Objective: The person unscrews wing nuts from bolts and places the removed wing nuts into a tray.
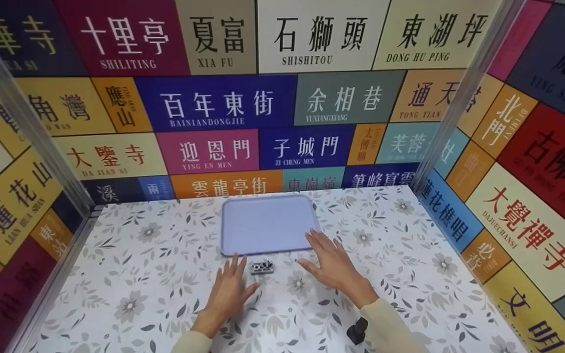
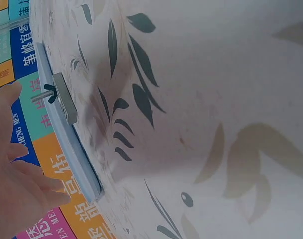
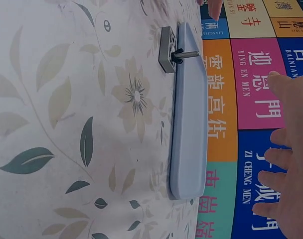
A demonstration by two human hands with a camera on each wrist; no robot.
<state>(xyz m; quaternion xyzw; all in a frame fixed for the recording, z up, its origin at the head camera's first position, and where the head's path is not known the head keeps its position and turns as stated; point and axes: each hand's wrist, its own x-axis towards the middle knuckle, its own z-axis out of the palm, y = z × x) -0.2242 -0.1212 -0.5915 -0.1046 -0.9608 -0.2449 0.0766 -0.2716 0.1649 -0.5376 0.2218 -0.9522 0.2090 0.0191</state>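
Observation:
A small grey metal block (image 1: pixel 262 267) sits on the table just in front of a pale lavender tray (image 1: pixel 268 225). In the left wrist view a threaded bolt (image 2: pixel 38 97) stands up from the block, with a dark wing nut (image 2: pixel 51 93) on it. My left hand (image 1: pixel 229 290) is left of the block, fingers spread and fairly straight, holding nothing. On the other side my right hand (image 1: pixel 336 264) is also spread and holds nothing; its fingertips overlap the tray's right front corner in the head view. Both wrist views show the block close by the tray's edge.
The table (image 1: pixel 174 304) has a white covering with grey leaves and flowers. Panels with coloured sign lettering (image 1: pixel 218 103) stand behind it and at both sides, with clear strips at the corners. A small black object (image 1: pixel 357 331) is at my right cuff.

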